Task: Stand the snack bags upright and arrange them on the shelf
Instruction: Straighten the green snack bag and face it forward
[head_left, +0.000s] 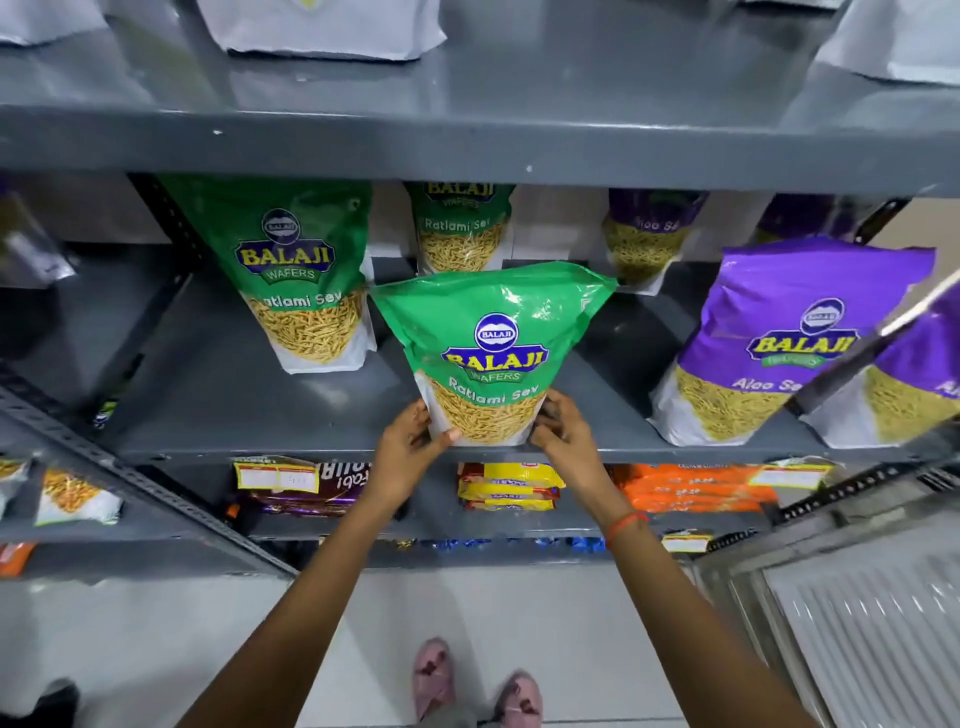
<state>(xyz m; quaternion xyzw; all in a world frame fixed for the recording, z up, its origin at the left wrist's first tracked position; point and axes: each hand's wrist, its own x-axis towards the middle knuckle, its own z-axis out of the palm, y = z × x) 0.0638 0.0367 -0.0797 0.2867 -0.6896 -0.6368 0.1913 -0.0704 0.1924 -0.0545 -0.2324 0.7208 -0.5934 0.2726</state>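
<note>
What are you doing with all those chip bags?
A person is tidying snack bags on a grey shelf. Both hands, the left hand and the right hand, hold the bottom corners of a green Ratlami Sev bag, standing it upright at the shelf's front edge. Other green bags and purple Aloo Sev bags already stand beside and behind it.

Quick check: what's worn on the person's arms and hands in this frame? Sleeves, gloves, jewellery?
No sleeves visible and no gloves: both forearms are bare. The right hand has a thin orange-red thread band around its wrist. The left hand and its wrist carry nothing visible. No rings can be made out.
</note>
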